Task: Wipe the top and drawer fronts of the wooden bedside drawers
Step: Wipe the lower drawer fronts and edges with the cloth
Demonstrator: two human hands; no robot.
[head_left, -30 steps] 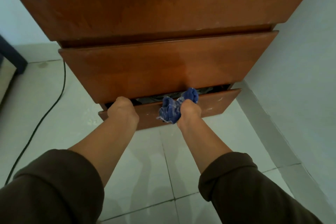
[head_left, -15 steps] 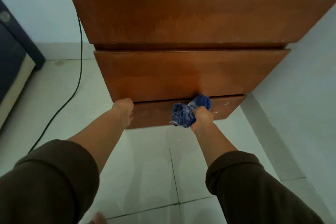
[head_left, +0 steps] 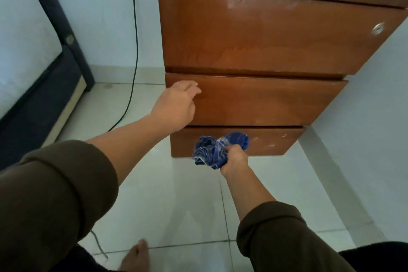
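Observation:
The wooden bedside drawers point(head_left: 265, 35) stand against the white wall, all three drawer fronts closed. The top drawer has a round metal lock point(head_left: 378, 28) at its right. My right hand point(head_left: 234, 159) grips a bunched blue cloth point(head_left: 217, 150) in front of the bottom drawer front point(head_left: 273, 141). My left hand point(head_left: 176, 107) hangs in front of the left end of the middle drawer front point(head_left: 265, 101), fingers loosely curled and holding nothing. Whether it touches the wood I cannot tell.
A dark bed frame with a white mattress point(head_left: 28, 51) stands at the left. A black cable point(head_left: 133, 51) runs down the wall and across the pale tiled floor point(head_left: 176, 194). The white wall point(head_left: 371, 139) is close on the right. A bare foot point(head_left: 136, 256) shows at the bottom.
The bottom drawer, slightly open a second ago, is now closed. My left hand rose from the bottom drawer to the middle drawer's left end. The view pulled back and tilted up.

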